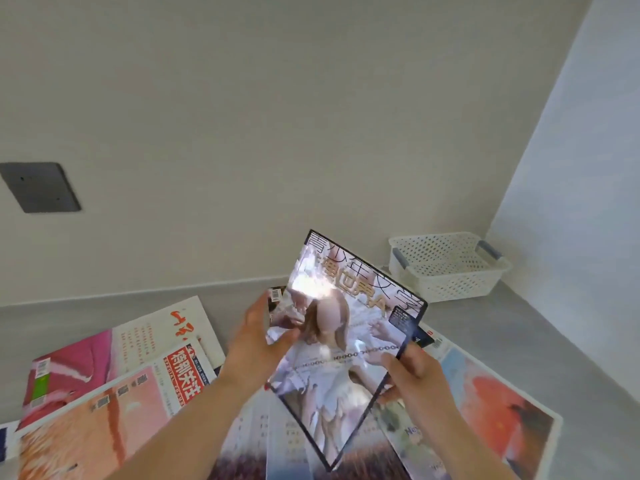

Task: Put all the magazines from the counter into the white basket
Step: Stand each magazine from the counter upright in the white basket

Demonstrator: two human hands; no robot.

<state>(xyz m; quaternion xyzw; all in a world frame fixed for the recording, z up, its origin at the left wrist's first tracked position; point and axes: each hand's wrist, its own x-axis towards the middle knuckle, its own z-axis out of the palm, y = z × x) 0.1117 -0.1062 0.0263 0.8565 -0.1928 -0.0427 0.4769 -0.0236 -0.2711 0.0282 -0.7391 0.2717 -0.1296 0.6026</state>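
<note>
While both hands are raised over the grey counter [519,327], we hold one glossy magazine [343,344] between them, lifted and tilted with its cover toward us. Our left hand [256,341] grips its left edge, thumb on the cover and fingers behind. Our right hand [412,367] pinches the right edge, the fingers curled closed on it. We see the white basket [446,268] standing in the far right corner, well apart from the held magazine; it is plastic, rectangular, with perforated walls and grey-blue handles, and no magazine shows inside. Other magazines [114,375] lie flat and overlapping on the counter, with a red-and-blue one [491,393] at right.
</note>
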